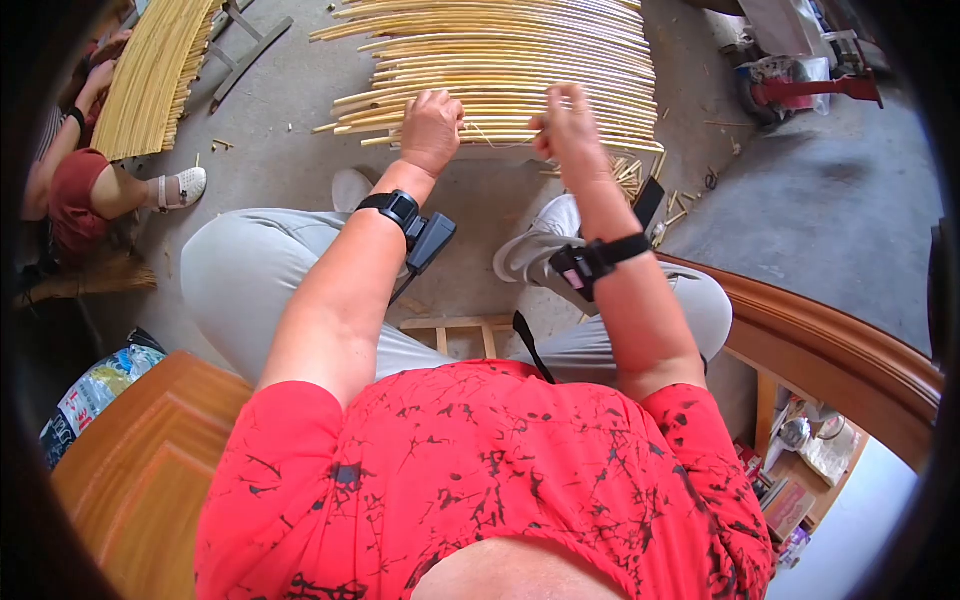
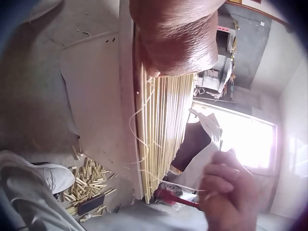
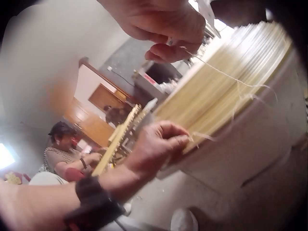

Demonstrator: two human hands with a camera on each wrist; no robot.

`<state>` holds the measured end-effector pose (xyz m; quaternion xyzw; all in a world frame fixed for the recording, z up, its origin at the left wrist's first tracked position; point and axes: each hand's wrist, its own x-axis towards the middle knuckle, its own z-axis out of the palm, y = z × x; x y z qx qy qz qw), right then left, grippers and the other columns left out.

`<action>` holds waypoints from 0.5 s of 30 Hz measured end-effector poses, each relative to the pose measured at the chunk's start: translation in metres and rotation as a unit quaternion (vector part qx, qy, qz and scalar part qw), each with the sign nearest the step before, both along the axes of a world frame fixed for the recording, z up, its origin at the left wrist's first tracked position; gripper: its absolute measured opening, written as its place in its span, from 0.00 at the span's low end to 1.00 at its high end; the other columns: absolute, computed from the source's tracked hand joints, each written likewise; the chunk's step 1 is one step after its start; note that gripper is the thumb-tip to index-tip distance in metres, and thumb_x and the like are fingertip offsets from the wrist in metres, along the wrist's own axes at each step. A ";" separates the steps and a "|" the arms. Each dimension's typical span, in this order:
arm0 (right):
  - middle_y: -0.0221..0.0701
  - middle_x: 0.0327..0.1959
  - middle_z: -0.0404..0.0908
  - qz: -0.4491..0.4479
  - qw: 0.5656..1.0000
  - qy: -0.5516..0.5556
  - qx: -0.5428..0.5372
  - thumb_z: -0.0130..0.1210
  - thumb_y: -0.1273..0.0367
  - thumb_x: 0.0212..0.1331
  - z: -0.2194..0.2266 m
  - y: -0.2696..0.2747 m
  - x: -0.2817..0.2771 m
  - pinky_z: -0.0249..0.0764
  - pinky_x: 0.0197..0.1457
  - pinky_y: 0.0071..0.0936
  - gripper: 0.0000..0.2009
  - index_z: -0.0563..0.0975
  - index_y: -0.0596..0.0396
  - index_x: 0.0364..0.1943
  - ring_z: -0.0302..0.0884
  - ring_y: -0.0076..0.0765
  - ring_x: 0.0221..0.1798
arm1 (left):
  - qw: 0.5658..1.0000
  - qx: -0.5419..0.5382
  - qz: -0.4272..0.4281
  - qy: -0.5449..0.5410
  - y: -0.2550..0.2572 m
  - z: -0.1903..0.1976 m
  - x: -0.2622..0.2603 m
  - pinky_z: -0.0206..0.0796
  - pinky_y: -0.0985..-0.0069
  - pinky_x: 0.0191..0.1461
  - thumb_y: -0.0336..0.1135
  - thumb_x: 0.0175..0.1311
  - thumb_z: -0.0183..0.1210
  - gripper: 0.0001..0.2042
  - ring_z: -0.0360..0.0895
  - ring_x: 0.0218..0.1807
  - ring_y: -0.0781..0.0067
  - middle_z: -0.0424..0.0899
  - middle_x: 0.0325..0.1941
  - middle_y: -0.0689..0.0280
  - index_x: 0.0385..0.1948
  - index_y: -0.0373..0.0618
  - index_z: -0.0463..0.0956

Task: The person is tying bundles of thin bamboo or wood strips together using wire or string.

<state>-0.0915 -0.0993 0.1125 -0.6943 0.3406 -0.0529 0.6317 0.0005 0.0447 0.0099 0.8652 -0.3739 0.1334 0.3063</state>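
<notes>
Two hands work at the near edge of a mat of pale yellow bamboo slats (image 1: 500, 60), which fills the upper centre of the head view and lies across a pale slab-like worktop (image 3: 250, 144). Left hand (image 1: 432, 130) — fingers curled, knuckles up — rests on the lowest slats just left of centre; in the right wrist view its curled fingertips (image 3: 175, 139) grip the slat ends at the worktop's edge. Right hand (image 1: 568, 125), just right of centre and slightly raised, pinches a thin pale thread (image 3: 216, 72) between thumb and fingers; the thread runs from the pinch, at the top of the right wrist view, down and rightward onto the slats. In the left wrist view loose strands of the same thread curl beside the slat edge at centre, and the right hand appears at lower right with fingers closed. Both forearms carry black wrist straps (image 1: 395, 207).

Short pale bamboo offcuts (image 2: 86, 180) lie heaped on the grey concrete floor (image 1: 820, 200) at lower left of the left wrist view, beside a white shoe (image 2: 55, 175). A second curved bamboo mat (image 1: 150, 70) occupies the upper left of the head view, next to a seated person in a red top (image 1: 75, 195). A red machine (image 1: 800, 85) stands at upper right.
</notes>
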 end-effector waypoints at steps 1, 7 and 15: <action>0.30 0.19 0.73 0.023 0.999 0.031 0.011 0.42 0.60 0.64 -0.016 0.008 0.000 0.60 0.13 0.18 0.11 0.64 0.49 0.44 0.64 0.20 0.13 | 1.000 0.004 0.003 -0.002 0.000 0.000 0.000 0.62 0.68 0.41 0.30 0.43 0.60 0.03 0.70 0.37 0.63 0.74 0.26 0.68 0.20 0.48 0.75; 0.28 0.18 0.74 0.072 0.992 0.099 0.000 0.47 0.66 0.61 -0.058 0.032 0.001 0.64 0.14 0.18 0.07 0.71 0.53 0.38 0.68 0.19 0.14 | 0.999 -0.006 -0.008 0.050 0.001 -0.001 0.009 0.64 0.68 0.41 0.28 0.43 0.59 0.03 0.71 0.36 0.63 0.75 0.26 0.67 0.20 0.47 0.75; 0.28 0.16 0.75 0.096 0.987 0.097 -0.087 0.49 0.69 0.56 -0.062 0.037 0.007 0.65 0.14 0.18 0.07 0.75 0.58 0.32 0.70 0.20 0.14 | 0.998 0.006 -0.034 0.047 0.003 0.004 0.011 0.64 0.68 0.42 0.30 0.43 0.59 0.03 0.70 0.37 0.62 0.74 0.27 0.66 0.20 0.47 0.74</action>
